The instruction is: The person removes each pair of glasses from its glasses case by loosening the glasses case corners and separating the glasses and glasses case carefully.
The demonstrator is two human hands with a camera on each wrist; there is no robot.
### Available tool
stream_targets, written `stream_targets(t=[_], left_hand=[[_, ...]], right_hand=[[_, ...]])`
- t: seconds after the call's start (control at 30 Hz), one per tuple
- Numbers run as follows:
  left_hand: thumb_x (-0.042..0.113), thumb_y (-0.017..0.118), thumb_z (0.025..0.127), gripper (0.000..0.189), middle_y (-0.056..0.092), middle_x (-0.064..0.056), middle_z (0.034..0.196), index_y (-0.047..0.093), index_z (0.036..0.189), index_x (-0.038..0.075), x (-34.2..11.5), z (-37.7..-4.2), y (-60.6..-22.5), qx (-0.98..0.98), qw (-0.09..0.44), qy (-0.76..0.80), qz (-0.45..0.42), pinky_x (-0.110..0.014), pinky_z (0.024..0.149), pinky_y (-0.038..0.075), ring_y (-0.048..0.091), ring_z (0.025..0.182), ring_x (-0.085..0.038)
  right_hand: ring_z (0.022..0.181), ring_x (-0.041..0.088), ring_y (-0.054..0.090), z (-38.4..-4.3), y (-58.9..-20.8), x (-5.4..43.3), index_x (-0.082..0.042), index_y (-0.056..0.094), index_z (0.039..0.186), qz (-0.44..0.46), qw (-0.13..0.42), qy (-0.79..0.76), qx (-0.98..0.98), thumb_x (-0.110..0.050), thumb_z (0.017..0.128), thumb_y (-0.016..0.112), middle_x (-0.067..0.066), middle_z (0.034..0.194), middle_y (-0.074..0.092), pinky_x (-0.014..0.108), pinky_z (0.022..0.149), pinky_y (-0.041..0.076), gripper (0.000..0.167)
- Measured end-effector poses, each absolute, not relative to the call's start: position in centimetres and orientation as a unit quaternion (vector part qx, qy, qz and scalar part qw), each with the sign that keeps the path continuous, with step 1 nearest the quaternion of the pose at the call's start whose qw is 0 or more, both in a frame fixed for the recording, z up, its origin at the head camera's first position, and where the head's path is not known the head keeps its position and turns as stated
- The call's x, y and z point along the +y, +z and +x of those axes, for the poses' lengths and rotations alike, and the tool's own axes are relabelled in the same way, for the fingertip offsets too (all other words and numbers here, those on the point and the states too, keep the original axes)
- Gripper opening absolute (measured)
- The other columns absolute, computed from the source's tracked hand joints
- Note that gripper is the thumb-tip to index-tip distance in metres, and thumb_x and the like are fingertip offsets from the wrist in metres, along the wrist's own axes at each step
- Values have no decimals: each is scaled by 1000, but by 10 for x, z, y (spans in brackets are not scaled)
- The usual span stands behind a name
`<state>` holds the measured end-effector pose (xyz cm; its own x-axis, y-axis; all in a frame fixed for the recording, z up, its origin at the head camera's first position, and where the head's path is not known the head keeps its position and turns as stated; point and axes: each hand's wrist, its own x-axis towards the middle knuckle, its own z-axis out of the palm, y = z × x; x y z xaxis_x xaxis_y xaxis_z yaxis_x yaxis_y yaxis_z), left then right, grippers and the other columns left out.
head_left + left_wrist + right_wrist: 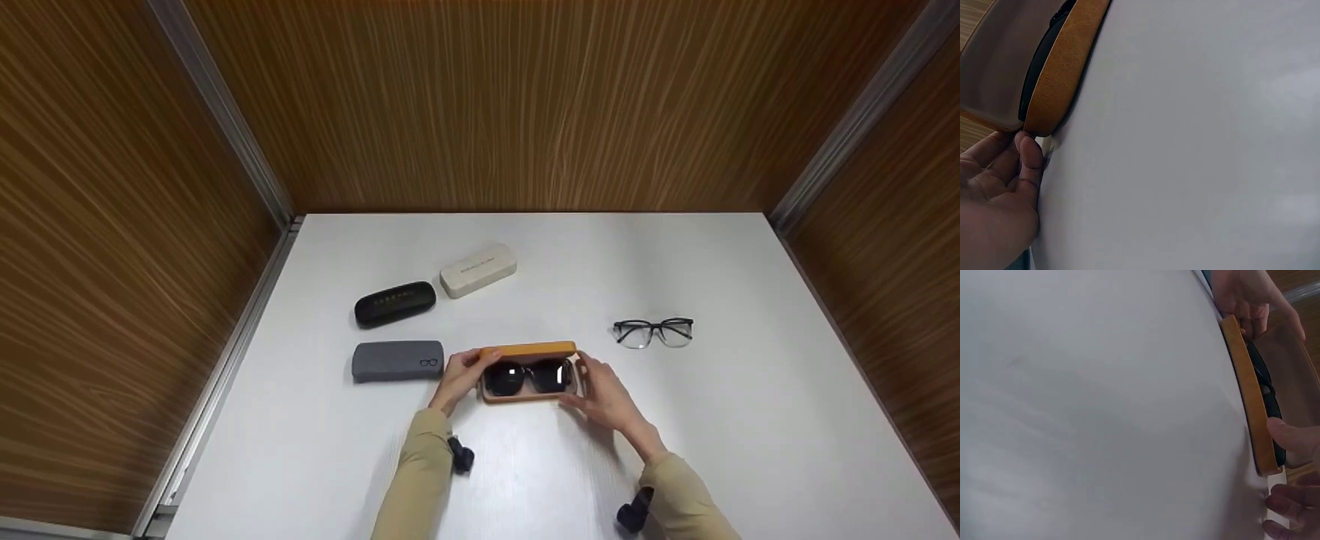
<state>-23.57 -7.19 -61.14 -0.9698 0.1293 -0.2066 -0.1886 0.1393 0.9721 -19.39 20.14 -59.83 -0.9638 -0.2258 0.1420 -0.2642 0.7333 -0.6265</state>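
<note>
An orange-brown glasses case point(529, 349) stands with its lid raised at the middle front of the white table. Dark sunglasses point(505, 379) lie inside, lenses facing up. My left hand point(457, 379) holds the case's left end, its fingertips at the corner between lid and base in the left wrist view. At the right end, my right hand point(606, 396) grips the case, thumb point(1283, 432) over the front rim and a finger up at the lid. The case's pale lining shows behind the sunglasses.
A grey glasses case point(394, 360) lies just left of my left hand. Farther back are a black case point(395, 304) and a cream case point(480, 271), both closed. Clear eyeglasses with a dark top frame point(656, 327) lie to the right. Wood-grain panels point(525, 105) enclose the table's back and sides.
</note>
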Motion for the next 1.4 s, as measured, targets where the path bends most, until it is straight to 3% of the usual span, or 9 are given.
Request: stream_targets(t=[0.17, 0.37, 0.87, 1.17, 1.4], left_hand=[[49, 69, 90, 57, 70, -12, 125, 69, 126, 5, -71, -236, -611, 750, 135, 647, -29, -23, 91, 49, 62, 106, -11], [48, 69, 91, 56, 71, -11, 122, 69, 126, 4, -71, -236, -611, 751, 133, 646, -33, -21, 84, 49, 61, 101, -11], [47, 71, 90, 49, 72, -4, 103, 73, 117, 5, -72, -236, -612, 736, 126, 665, -21, -19, 62, 43, 57, 79, -9], [44, 69, 91, 47, 73, -7, 108, 72, 119, 5, -72, -236, -613, 736, 124, 665, -11, -20, 69, 46, 59, 86, -10], [36, 66, 95, 41, 73, -9, 109, 72, 117, 2, -72, -236, -614, 741, 113, 662, -6, -22, 77, 47, 61, 96, -19]], right_hand=[[116, 42, 62, -184, -589, 199, 5, 60, 130, 114, 64, 294, -947, -17, 81, 83, 24, 127, 66, 58, 98, 48, 59], [106, 38, 67, -176, -586, 191, 2, 71, 112, 185, 157, 245, -939, -10, 80, 82, 18, 113, 71, 53, 92, 52, 36], [108, 33, 68, -177, -589, 164, 2, 73, 113, 273, 171, 214, -922, -2, 85, 76, 15, 114, 73, 45, 95, 55, 28], [104, 28, 68, -187, -598, 152, 2, 73, 109, 297, 228, 200, -906, -1, 82, 79, 11, 108, 72, 41, 92, 56, 28], [105, 29, 68, -193, -601, 146, 2, 74, 111, 298, 223, 189, -909, -6, 86, 76, 12, 109, 73, 42, 94, 55, 26]])
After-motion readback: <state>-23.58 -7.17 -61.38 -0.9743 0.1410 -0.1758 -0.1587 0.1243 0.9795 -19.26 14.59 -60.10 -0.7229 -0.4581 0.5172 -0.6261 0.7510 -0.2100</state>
